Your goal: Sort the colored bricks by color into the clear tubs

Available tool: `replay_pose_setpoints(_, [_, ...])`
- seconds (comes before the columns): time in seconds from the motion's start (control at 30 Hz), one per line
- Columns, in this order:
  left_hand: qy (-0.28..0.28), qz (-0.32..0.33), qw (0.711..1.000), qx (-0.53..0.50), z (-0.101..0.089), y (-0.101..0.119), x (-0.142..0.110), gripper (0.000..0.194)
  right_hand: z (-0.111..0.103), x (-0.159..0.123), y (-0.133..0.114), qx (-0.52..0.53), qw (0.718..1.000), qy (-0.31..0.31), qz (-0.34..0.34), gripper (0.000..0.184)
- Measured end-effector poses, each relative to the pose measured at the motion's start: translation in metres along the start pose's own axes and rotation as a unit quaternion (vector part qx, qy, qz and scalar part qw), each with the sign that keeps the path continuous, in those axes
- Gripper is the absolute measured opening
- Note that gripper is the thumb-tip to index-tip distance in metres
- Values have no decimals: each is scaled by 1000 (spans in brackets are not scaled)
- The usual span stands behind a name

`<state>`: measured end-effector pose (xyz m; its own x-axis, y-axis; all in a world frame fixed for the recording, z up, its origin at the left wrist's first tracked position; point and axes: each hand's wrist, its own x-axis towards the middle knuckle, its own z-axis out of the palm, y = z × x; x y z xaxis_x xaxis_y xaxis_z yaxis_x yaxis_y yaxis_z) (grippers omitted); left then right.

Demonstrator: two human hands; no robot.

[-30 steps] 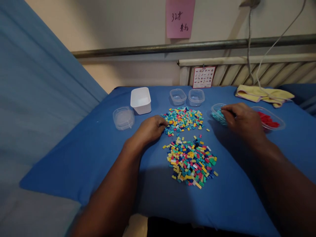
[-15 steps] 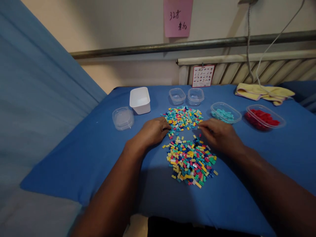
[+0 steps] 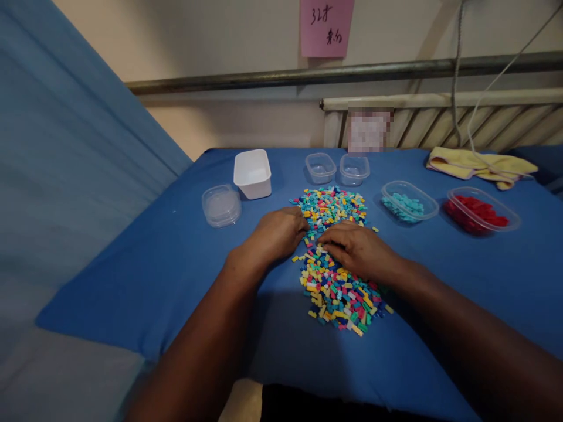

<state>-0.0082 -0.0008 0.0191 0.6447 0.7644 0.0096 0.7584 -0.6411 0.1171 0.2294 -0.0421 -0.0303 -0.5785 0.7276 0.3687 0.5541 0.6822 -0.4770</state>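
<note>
Both hands sit on the blue worktop [image 3: 176, 264] between the 2 brick piles. Left hand [image 3: 275, 234] rests curled beside the far pile [image 3: 329, 205]; can't tell its grip. Right hand [image 3: 356, 249] lies on the near pile [image 3: 338, 290], fingers pressed together, pinch hidden. Tray of teal bricks [image 3: 409, 202] sits right of the far pile.

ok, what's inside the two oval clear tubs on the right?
The nearer oval tub holds light blue bricks; the far one holds red bricks. Both are lidless. Pieces lower in each heap are covered by those on top.
</note>
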Motion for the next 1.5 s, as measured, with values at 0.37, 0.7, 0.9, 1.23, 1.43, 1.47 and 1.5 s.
replay_pose_setpoints(0.37, [-11,2,1000,-24,-3,2,-2,26,-2,0,-9,46,997,-18,56,21])
replay_pose_setpoints(0.7, [-19,-34,999,-3,4,2,2,26,-4,0,-16,65,995,-14,73,25])
replay_pose_setpoints(0.9, [-29,-44,999,-12,-1,0,0,27,-2,-8,-2,192,966,71,160,26])
replay_pose_setpoints(1.23, [-11,-34,999,-5,7,-4,1,25,3,20,3,26,992,8,122,24])
replay_pose_setpoints(1.43, [-4,-29,999,-30,7,-4,-2,23,4,36,-4,-113,984,-69,115,31])
replay_pose_setpoints(1.47, [-5,-29,999,-30,7,-4,-2,23,4,39,-6,-130,981,-83,121,32])
replay_pose_setpoints(1.5, [-6,-30,999,-29,7,-4,-2,23,3,41,-8,-144,976,-98,127,32])
